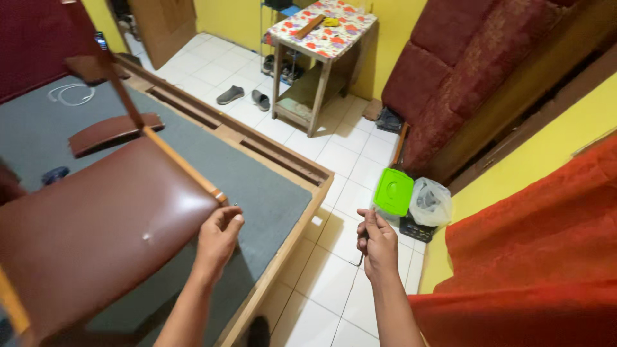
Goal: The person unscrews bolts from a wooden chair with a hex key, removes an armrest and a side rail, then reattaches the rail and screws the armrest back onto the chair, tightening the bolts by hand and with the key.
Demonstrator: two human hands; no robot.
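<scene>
Resting on a grey felt-covered wooden platform [270, 193], a chair with a padded brown leather seat [96, 225] lies tipped over, its orange-brown wooden legs [183, 164] pointing up and across the view. At the near corner of that seat, the left hand [218, 238] has its fingers drawn together, the thumb and fingertips pinching a tiny dark piece, seemingly a screw [235, 205], just beside the end of one chair leg. Right of the seat, out past the platform's wooden edge and above the white tiled floor [328, 276], the right hand [376, 241] is half curled, its fingers gripping a thin dark metal tool [361, 257] whose bent end hangs below the palm; whether it is a hex key cannot be told. Beyond the right hand stands a clear box with a bright green plastic lid [393, 191], touching a knotted translucent plastic bag [429, 202] that sits on a small dark crate. Farther from the chair, a wooden side table with a flowered cloth top [324, 29] stands against the yellow wall, a pair of grey slippers [243, 96] on the tiles near it. A dark red cushioned sofa [463, 71] leans on end to the right of the table, and a red-orange cloth [540, 257] fills the near right corner. A white cable [74, 95] lies coiled on the felt behind the chair.
</scene>
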